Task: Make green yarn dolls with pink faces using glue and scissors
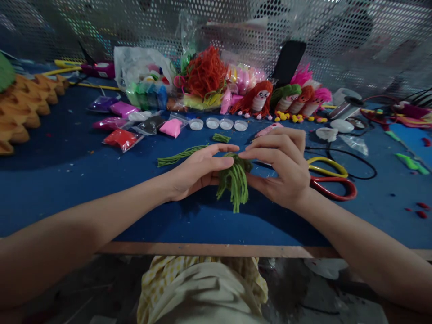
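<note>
A clump of green yarn point(236, 184) hangs between my two hands, its cut strands drooping toward the table. My left hand point(199, 168) is closed on its left side, the thumb lying across the top of the strands. From the right, my right hand point(281, 166) holds the clump with bent fingers, fingertips at its upper edge. Whatever lies under the yarn is hidden. Behind my left hand lies a loose bundle of green yarn strands point(178, 155), and a short cut piece of green yarn point(222, 138) rests farther back.
Scissors with yellow and red handles point(332, 188) lie beside my right wrist. Farther back are several small white lids point(213, 123), bags of coloured clay point(122, 139), a heap of red yarn point(206, 72) and yarn-haired dolls point(259, 99). An orange egg tray point(27, 108) stands left.
</note>
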The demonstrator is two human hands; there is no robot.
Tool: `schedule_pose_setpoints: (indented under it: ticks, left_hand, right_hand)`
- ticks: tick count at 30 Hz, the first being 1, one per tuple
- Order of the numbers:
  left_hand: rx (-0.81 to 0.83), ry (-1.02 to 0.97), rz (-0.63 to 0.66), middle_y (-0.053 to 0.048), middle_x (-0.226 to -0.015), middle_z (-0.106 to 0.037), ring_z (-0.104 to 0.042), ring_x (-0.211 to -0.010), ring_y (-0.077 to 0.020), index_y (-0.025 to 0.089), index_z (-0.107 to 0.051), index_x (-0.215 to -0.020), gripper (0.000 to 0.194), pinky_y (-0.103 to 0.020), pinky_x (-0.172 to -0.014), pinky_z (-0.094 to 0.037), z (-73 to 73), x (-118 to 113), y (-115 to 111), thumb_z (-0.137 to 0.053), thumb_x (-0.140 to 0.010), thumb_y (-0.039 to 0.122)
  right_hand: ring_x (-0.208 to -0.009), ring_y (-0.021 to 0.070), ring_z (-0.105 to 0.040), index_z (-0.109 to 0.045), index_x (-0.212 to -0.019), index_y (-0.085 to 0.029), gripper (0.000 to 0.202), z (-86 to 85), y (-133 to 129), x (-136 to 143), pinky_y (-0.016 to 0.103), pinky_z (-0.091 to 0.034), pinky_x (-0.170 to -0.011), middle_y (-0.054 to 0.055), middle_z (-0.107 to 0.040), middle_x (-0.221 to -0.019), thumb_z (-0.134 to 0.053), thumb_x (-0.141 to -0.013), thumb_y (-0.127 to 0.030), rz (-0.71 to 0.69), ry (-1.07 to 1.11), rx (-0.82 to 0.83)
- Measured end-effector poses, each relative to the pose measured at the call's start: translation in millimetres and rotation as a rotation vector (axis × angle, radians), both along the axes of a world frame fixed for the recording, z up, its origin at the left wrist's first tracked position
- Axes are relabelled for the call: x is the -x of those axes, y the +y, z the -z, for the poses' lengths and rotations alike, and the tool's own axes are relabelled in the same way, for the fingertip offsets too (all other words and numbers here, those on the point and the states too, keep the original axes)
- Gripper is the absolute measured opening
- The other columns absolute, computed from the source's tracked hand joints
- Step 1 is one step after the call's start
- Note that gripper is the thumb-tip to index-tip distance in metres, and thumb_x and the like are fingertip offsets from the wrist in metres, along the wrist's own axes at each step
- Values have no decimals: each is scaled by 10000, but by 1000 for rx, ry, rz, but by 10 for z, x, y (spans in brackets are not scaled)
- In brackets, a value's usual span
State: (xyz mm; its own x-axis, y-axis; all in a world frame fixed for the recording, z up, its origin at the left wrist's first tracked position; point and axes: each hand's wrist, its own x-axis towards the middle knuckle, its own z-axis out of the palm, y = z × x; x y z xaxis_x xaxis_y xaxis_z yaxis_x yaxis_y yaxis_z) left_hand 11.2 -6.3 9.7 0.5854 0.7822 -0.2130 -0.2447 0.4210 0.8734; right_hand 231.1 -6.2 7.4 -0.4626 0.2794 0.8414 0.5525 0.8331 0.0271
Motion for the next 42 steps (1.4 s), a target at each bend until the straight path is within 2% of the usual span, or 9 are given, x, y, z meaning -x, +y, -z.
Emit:
schedule_pose_setpoints:
  ticks: [6,11,16,21,24,32,38,42]
  left_hand:
    - [-3,-4,62,-32,-1004,-749,-729,-915,-189,222,-635,-1251,606,-305,-812,-592,14,15,-2,-888,-753,454]
    - [-33,45,89,-49,-1101,-736,-711,-915,-182,227,-610,-1319,704,-313,-826,-580,20,31,9,-896,-733,490]
    - [-81,90,94,-31,-1054,-709,-679,-897,-158,244,-600,-1333,747,-269,-780,-533,9,41,-18,-917,-710,507]
    - [-100,67,119,-20,-1027,-702,-667,-918,-160,229,-549,-1359,804,-288,-831,-510,17,30,-24,-928,-701,495]
    - [-164,66,125,-14,-989,-706,-671,-924,-169,215,-537,-1366,783,-312,-881,-498,45,32,-7,-916,-729,465]
    - [-428,114,-25,-16,-1033,-688,-682,-975,-183,256,-515,-1345,686,-307,-872,-532,31,49,-49,-877,-780,396]
    - [-464,116,-102,-15,-1013,-680,-682,-983,-183,252,-498,-1308,691,-283,-860,-549,-17,25,-99,-891,-751,364]
    - [-471,103,-122,-15,-1014,-683,-682,-963,-170,244,-484,-1302,705,-272,-861,-553,-20,8,-100,-899,-742,347]
  right_hand:
    - [-998,243,-646,-659,-1184,-280,196,11,-26,12,453,-532,-862,36,-748,-1017,-642,-994,-324,-49,-2,-17]
    - [-952,239,-657,-682,-1129,-281,225,-3,-46,31,431,-520,-818,28,-752,-951,-751,-916,-306,-31,26,-72]
    - [-925,244,-668,-710,-1061,-255,206,-42,-80,0,435,-517,-812,27,-754,-891,-797,-879,-294,-26,14,-113]
    - [-941,229,-677,-724,-1066,-268,165,-47,-97,-28,441,-502,-855,16,-759,-893,-761,-916,-328,-10,-56,-121]
    - [-921,222,-679,-719,-1055,-282,127,-41,-92,-11,436,-502,-845,5,-761,-878,-733,-939,-330,4,-53,-132]
    - [-901,228,-650,-701,-1060,-253,138,-24,-38,58,413,-532,-797,28,-740,-893,-717,-926,-276,-48,83,-118]
    - [-897,231,-677,-707,-1046,-358,197,-34,-71,36,415,-535,-784,-5,-737,-855,-752,-889,-249,-28,74,-69]
    - [-908,230,-675,-711,-1074,-358,221,-28,-73,31,427,-528,-812,-11,-740,-869,-725,-898,-225,-39,68,-69]
